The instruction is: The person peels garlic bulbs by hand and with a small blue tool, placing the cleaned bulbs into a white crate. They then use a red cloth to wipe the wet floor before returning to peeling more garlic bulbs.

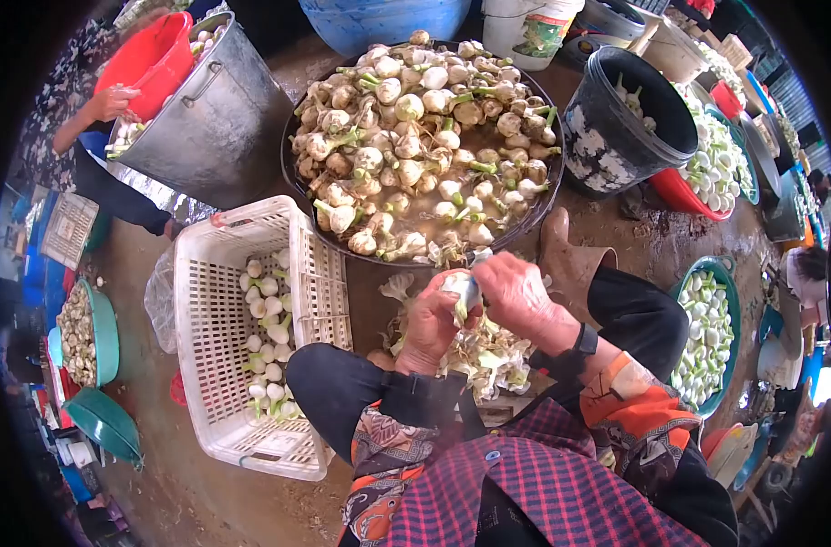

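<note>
In the head view, a small white bulb is held above the lap, between both hands; the left hand is curled around its underside, while the right hand is closed over its top, fingers pinching it; a heap of pale peelings is seen just beneath; a wide dark round basin heaped with unpeeled bulbs is set just beyond; a white plastic lattice crate holding peeled bulbs is placed to the left.
</note>
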Demonstrator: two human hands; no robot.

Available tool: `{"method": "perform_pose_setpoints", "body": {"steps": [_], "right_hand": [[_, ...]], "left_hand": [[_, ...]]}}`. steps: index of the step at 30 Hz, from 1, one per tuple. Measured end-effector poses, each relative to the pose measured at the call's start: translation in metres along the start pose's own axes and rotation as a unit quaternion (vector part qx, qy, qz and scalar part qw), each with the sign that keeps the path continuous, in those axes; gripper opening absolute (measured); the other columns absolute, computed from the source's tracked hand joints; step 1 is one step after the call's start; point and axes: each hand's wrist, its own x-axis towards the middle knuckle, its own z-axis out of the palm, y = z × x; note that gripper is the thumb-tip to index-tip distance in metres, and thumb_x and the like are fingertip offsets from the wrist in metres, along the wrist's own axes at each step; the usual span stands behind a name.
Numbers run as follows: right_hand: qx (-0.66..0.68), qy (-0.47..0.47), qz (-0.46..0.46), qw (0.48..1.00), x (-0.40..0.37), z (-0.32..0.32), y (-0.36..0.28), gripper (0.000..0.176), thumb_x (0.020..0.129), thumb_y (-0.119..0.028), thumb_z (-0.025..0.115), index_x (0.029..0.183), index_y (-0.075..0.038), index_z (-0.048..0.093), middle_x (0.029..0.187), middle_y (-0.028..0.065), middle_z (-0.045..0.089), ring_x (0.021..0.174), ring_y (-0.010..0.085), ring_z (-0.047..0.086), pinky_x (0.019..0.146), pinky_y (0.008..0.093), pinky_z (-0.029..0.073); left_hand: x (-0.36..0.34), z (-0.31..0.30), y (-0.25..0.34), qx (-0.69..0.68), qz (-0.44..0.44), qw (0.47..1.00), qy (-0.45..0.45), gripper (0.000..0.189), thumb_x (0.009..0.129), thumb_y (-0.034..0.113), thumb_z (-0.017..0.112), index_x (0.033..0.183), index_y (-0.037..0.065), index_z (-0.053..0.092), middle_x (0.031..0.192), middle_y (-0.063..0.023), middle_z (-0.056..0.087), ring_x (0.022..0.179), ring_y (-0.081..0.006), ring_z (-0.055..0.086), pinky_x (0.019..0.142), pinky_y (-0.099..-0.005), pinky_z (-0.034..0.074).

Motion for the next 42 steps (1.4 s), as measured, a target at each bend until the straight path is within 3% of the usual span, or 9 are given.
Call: {"method": "perform_pose_setpoints", "body": {"steps": [6,14,17,20,28,31,35,36,42], "right_hand": [[-0.013,0.034,0.067,0.997,0.017,0.013,0.049,0.023,0.060,0.001,0.058,0.082,-0.005,0.053,0.076,0.0121,0.057,0.074,0.0322,0.057,0.060,0.0416,0.046],[-0.083,-0.453,0.215,0.862,-0.026,-0.006,0.044,0.017,0.076,-0.013,0.053,0.083,-0.004,0.065,0.084,0.0176,0.064,0.081,0.0297,0.064,0.070,0.0384,0.051],[0.219,-0.139,0.254,0.932,-0.009,-0.008,0.061,0.027,0.075,-0.009,0.058,0.101,-0.003,0.064,0.092,0.0177,0.065,0.085,0.0307,0.063,0.078,0.0346,0.049],[0.423,-0.130,0.280,0.852,0.014,-0.012,0.062,0.033,0.075,-0.008,0.061,0.108,-0.005,0.061,0.096,0.0162,0.064,0.088,0.0273,0.061,0.083,0.0317,0.046],[0.186,-0.093,0.071,0.976,0.026,0.009,0.007,0.012,0.071,-0.013,0.064,0.080,-0.005,0.066,0.067,0.0106,0.058,0.064,0.0261,0.058,0.061,0.0376,0.046],[0.403,-0.077,0.234,0.882,0.014,0.021,0.016,0.011,0.076,-0.011,0.061,0.082,-0.003,0.064,0.065,0.0081,0.059,0.061,0.0183,0.057,0.056,0.0337,0.045],[0.787,0.127,0.481,0.364,0.015,0.016,0.011,0.016,0.088,-0.011,0.049,0.092,0.000,0.059,0.076,0.0060,0.059,0.061,0.0145,0.054,0.054,0.0275,0.043],[0.786,0.150,0.482,0.357,0.018,0.016,0.007,0.015,0.089,-0.012,0.049,0.091,-0.001,0.058,0.076,0.0052,0.058,0.060,0.0138,0.053,0.053,0.0269,0.042],[0.567,0.042,0.335,0.752,0.017,0.016,0.007,0.013,0.088,-0.013,0.054,0.087,0.000,0.057,0.073,0.0024,0.056,0.060,0.0097,0.048,0.055,0.0238,0.040]], "left_hand": [[-0.006,0.012,0.000,0.085,-0.029,0.994,-0.058,0.083,0.059,0.007,0.062,0.134,-0.002,0.026,0.102,-0.0133,0.058,0.092,-0.0212,0.060,0.081,-0.0310,0.049],[-0.002,0.018,-0.002,0.207,0.122,0.971,0.008,0.097,0.062,-0.011,0.058,0.142,0.009,0.006,0.106,-0.0103,0.053,0.095,-0.0178,0.057,0.079,-0.0285,0.050],[0.004,0.015,-0.006,0.193,0.130,0.971,0.047,0.101,0.062,-0.011,0.059,0.142,0.011,0.002,0.106,-0.0101,0.052,0.094,-0.0185,0.057,0.079,-0.0288,0.051],[0.002,0.019,-0.001,0.280,0.197,0.932,0.115,0.105,0.061,-0.009,0.062,0.143,0.014,0.000,0.109,-0.0094,0.050,0.092,-0.0168,0.056,0.080,-0.0275,0.048],[0.010,0.006,-0.013,0.666,0.321,0.639,0.213,0.091,0.059,0.002,0.061,0.138,0.001,0.017,0.094,-0.0140,0.054,0.083,-0.0313,0.054,0.073,-0.0384,0.045],[0.005,0.011,-0.011,0.608,0.342,0.691,0.189,0.089,0.060,0.000,0.061,0.138,0.002,0.019,0.094,-0.0129,0.054,0.084,-0.0289,0.054,0.073,-0.0378,0.045],[0.003,0.013,0.009,0.338,0.260,0.884,0.194,0.087,0.065,-0.014,0.049,0.141,0.007,0.011,0.089,-0.0058,0.053,0.075,-0.0101,0.053,0.068,-0.0222,0.046],[0.004,0.009,0.010,0.298,0.231,0.911,0.167,0.086,0.066,-0.015,0.045,0.141,0.007,0.011,0.092,-0.0066,0.055,0.084,-0.0121,0.056,0.072,-0.0238,0.047],[-0.003,0.026,0.017,0.003,0.166,0.981,0.102,0.050,0.087,0.018,0.054,0.131,0.002,0.034,0.094,-0.0107,0.061,0.069,-0.0147,0.059,0.057,-0.0252,0.049]]}}
